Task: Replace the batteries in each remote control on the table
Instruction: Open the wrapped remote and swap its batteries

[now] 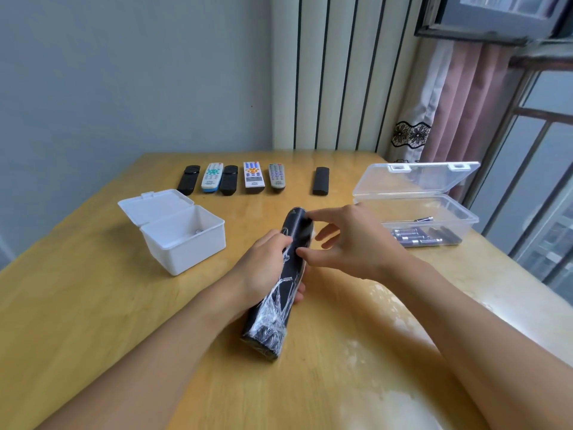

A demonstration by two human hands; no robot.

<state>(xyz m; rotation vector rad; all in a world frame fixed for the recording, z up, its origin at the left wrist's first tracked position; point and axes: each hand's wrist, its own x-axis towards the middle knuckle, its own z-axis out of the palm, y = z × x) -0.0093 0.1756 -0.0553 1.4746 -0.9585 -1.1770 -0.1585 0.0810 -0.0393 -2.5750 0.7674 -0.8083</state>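
Note:
My left hand (266, 268) grips a long black remote (280, 293) wrapped in clear film, held back side up above the table's middle. My right hand (350, 243) pinches its far end between thumb and forefinger, with the other fingers spread. Several more remotes lie in a row at the far side: a black remote (188, 179), a white and blue one (212, 177), another black one (228, 180), a white one (253, 177), a grey one (276, 175) and a black one apart (321, 180). A clear plastic box (434, 225) on the right holds several batteries (415, 235).
An open white box (183, 240) stands left of the hands with one small item inside. The wooden table (93, 305) ends at a wall behind and a window with curtains on the right. Glare patches lie on the table near my right forearm.

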